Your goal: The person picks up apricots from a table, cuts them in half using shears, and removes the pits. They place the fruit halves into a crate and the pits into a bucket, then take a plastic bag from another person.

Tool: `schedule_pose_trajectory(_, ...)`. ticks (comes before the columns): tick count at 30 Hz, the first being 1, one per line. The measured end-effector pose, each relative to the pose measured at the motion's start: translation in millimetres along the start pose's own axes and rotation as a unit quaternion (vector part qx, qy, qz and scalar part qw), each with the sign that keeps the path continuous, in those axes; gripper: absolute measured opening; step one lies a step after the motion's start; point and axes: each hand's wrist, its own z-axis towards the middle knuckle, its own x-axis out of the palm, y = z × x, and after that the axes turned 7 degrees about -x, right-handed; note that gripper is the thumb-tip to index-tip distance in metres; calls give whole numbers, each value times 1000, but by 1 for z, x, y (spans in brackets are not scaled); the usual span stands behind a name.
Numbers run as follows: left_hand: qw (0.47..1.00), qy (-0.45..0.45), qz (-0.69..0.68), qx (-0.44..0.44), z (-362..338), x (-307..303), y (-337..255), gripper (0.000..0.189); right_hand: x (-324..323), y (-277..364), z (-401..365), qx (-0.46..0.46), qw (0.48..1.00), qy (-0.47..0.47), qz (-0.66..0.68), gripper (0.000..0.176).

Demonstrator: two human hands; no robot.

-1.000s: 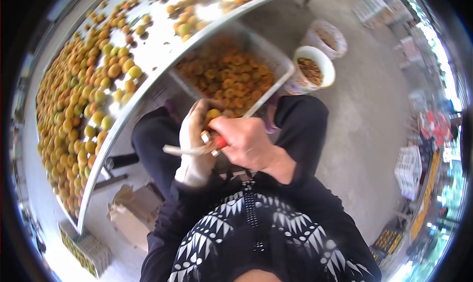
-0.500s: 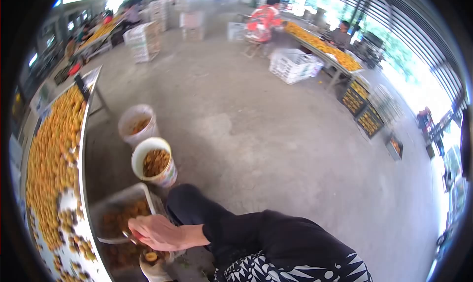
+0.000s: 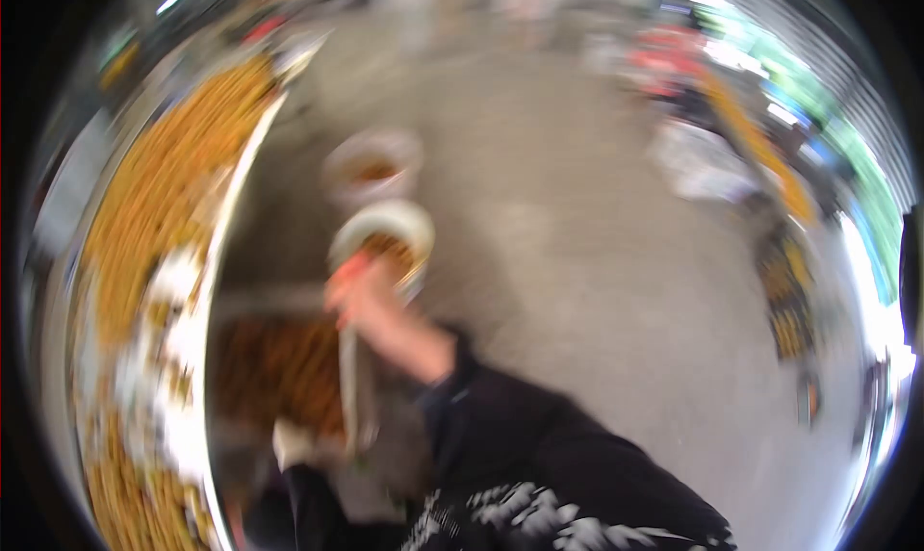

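My right hand (image 3: 371,296) is stretched over the near rim of the white bucket (image 3: 423,229), which holds brown-orange pieces. It is blurred, its fingers look closed, and red shows at them, matching the red-handled tool with a metal loop from the earlier frame. My left hand (image 3: 292,445), in a pale glove, is low by the near side of a crate (image 3: 358,387) with brown-orange fruit pieces (image 3: 279,368). Its fingers are smeared, and I cannot make out anything in them.
On my left runs a long white-edged table (image 3: 223,253) covered with small orange-yellow fruit (image 3: 164,185). A second pale bucket (image 3: 414,152) stands behind the first. Farther right are a white basket (image 3: 703,161), a person in red (image 3: 666,58), another fruit table (image 3: 760,147) and dark crates (image 3: 784,296).
My right hand has moved from beside my left hand above the crate, forward to the white bucket. The halved fruit at my left hand no longer shows. The view has swung left and blurred.
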Motion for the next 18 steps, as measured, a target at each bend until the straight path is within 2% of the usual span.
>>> schedule_pose_trajectory(1,999,8,5,-32,-23,-22,-19,61,-1,5,-11,33,986,-37,157,16)
schedule_pose_trajectory(2,998,-39,-22,-41,-24,-23,-7,61,-6,-4,-9,16,995,33,98,12)
schedule_pose_trajectory(3,989,-140,-40,15,-35,-22,1,57,-15,-13,-3,29,991,89,92,9)
schedule_pose_trajectory(4,983,-140,-115,11,-62,-44,-13,53,-12,-4,-3,11,991,89,100,4)
schedule_pose_trajectory(5,965,-56,-254,-15,-65,-47,23,49,16,-11,-15,49,983,121,126,2)
schedule_pose_trajectory(6,953,-203,-202,96,-73,-50,-7,40,1,-11,-1,74,978,27,194,4)
schedule_pose_trajectory(8,961,-78,-248,95,-97,-92,-20,31,6,-41,0,147,970,42,188,8)
schedule_pose_trajectory(9,863,-13,-505,14,-94,-82,-9,27,15,-56,0,163,969,49,178,8)
schedule_pose_trajectory(10,778,27,-626,-34,-97,-89,-4,24,18,-79,5,210,957,81,182,7)
schedule_pose_trajectory(11,671,49,-734,-87,-100,-96,1,21,28,-93,9,286,933,87,201,7)
schedule_pose_trajectory(12,656,59,-742,-129,-125,-126,-32,19,18,-89,19,304,925,100,205,7)
schedule_pose_trajectory(14,740,2,-666,-96,-145,-144,-35,22,41,-81,9,282,931,137,187,7)
schedule_pose_trajectory(16,846,-60,-528,-50,-159,-162,-27,26,58,-82,4,308,919,149,194,8)
schedule_pose_trajectory(17,843,-73,-530,-52,-164,-172,-23,26,66,-84,-1,314,919,155,183,8)
schedule_pose_trajectory(18,881,-109,-458,-49,-170,-182,-19,26,72,-87,-4,318,917,168,171,9)
